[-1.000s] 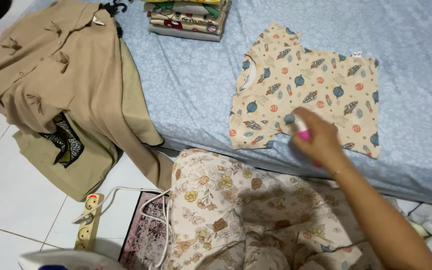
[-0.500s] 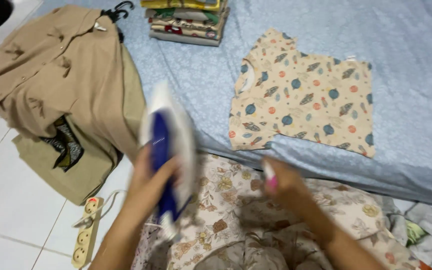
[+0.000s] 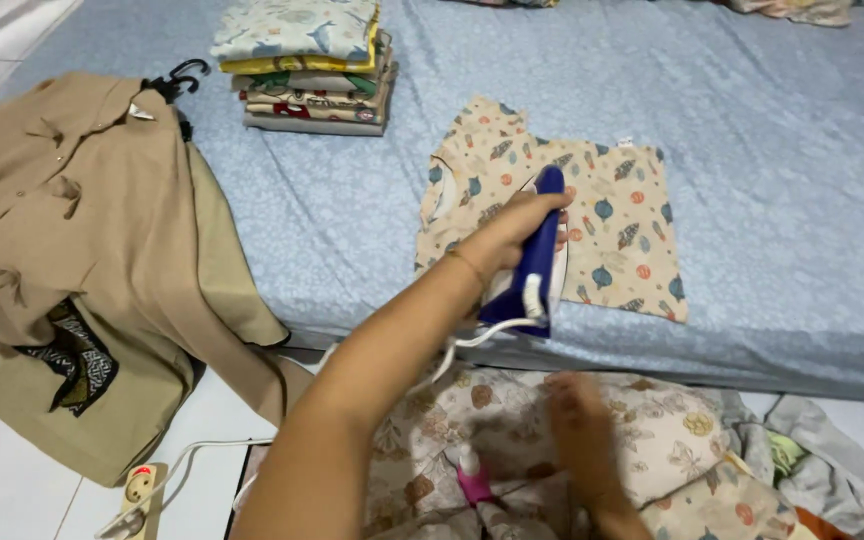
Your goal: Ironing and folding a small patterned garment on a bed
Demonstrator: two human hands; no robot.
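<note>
On shirt (image 3: 612,215), iron (image 3: 532,265) nose pointing away

Blue iron (image 3: 537,262), cream planet-print shirt (image 3: 612,215)

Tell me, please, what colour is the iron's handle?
Dark blue handle on a white-bodied iron, seen in the head view.

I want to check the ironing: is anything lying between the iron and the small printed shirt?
Nothing visible. The left hand grips the iron, which sits directly on the shirt; the shirt's surface beside it shows bare.
</note>
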